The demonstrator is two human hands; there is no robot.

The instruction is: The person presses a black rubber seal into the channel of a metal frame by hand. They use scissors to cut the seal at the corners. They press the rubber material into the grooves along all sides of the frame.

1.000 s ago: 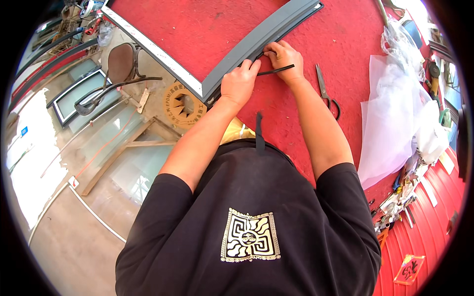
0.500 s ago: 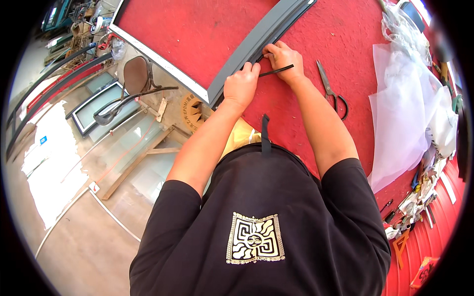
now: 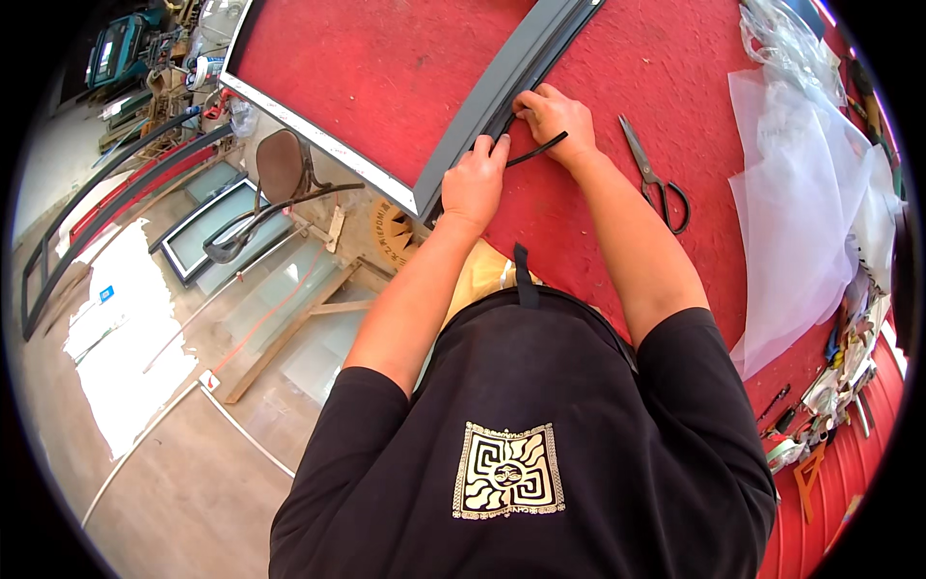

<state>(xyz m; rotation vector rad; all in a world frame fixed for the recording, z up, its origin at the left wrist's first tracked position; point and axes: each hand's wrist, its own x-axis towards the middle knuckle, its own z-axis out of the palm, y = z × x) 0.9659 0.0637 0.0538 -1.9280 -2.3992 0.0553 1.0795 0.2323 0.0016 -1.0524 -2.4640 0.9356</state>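
Note:
A dark grey window frame (image 3: pixel 484 104) lies slanted across the red-covered table (image 3: pixel 357 72), with a white-edged bar along its near left side. My left hand (image 3: pixel 474 185) is closed at the frame's near right edge, thumb and fingers pinched on a thin black rubber strip (image 3: pixel 542 151). A short tail of that strip runs from between my hands and passes over my right wrist. Just farther up the same edge, my right hand (image 3: pixel 558 124) has its fingers bent and pressed at the frame's groove, on the strip. Its fingertips are partly hidden.
Black-handled scissors (image 3: pixel 654 179) lie open to the right of my right forearm. Beyond them are clear plastic sheeting (image 3: pixel 786 222) and a heap of scraps and tools (image 3: pixel 830 386). On the floor to the left stand a brown chair (image 3: pixel 282 166), glass panes and wooden bars (image 3: pixel 280 343).
The view has shifted slightly, so the scene sits a little differently. Both hands stay at the frame's edge; the strip's free tail now bends more upward.

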